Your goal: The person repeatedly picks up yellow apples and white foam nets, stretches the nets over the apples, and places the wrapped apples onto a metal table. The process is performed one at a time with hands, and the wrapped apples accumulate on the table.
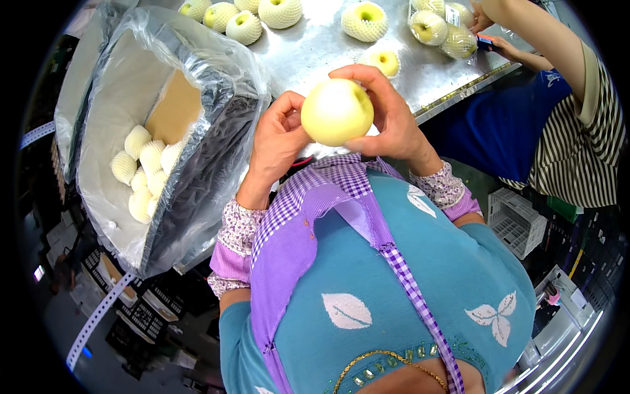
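A bare, pale yellow apple is held up in front of my chest, above the near edge of the metal table. My right hand grips it from the right, fingers over the top and thumb beneath. On its left side, the curled fingers and thumb of my left hand press against it; part of that grip is hidden behind the fruit. Just beyond my right hand, another apple sits on the table in a white foam net. A larger netted apple lies farther back.
A plastic-lined box at left holds several foam-netted fruits. More netted apples lie on the metal table. At right, a co-worker's hands hold a device beside bagged apples. A grey crate is below.
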### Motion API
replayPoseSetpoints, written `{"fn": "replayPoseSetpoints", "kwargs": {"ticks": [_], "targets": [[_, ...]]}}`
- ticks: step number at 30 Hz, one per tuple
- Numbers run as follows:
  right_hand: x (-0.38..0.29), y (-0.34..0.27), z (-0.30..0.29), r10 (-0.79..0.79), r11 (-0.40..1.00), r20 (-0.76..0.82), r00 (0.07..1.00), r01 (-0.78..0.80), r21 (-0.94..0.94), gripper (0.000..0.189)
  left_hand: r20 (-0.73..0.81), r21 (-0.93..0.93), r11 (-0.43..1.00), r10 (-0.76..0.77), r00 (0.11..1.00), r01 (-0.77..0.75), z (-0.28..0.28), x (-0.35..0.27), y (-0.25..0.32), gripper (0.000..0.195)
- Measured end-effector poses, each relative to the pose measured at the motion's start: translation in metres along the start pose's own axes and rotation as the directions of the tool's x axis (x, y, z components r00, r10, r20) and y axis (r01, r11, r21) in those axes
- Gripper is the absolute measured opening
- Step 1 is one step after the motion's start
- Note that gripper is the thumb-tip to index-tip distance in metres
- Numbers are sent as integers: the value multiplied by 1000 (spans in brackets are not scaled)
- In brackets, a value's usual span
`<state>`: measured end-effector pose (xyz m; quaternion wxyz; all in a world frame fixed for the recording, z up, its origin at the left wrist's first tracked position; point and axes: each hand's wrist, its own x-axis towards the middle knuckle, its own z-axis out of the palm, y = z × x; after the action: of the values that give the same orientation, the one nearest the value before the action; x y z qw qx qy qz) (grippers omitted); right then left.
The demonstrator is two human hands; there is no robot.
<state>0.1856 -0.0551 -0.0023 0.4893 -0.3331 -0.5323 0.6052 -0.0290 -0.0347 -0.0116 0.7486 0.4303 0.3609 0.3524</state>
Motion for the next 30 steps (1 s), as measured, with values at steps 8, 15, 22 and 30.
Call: {"fn": "replayPoseSetpoints", "kwargs": {"ticks": [8, 15, 22, 30], "targets": [[4, -10, 5, -292, 738, -24, 956, 209, -642, 85, -88, 91, 973, 220, 971, -212, 8, -12, 12, 61], [4, -13, 13, -130, 962, -57, 990, 112, -250, 82, -77, -303, 950, 62, 995, -82, 2, -12, 7, 68], [5, -14, 12, -50, 981, -13, 999, 52, 189, 69, -59, -789, 612, 6, 998, -51, -1, -14, -6, 65], [6, -14, 10, -46, 987, -8, 999, 47, 155, 67, -59, -848, 528, 7, 998, -54, -8, -7, -11, 70]]}}
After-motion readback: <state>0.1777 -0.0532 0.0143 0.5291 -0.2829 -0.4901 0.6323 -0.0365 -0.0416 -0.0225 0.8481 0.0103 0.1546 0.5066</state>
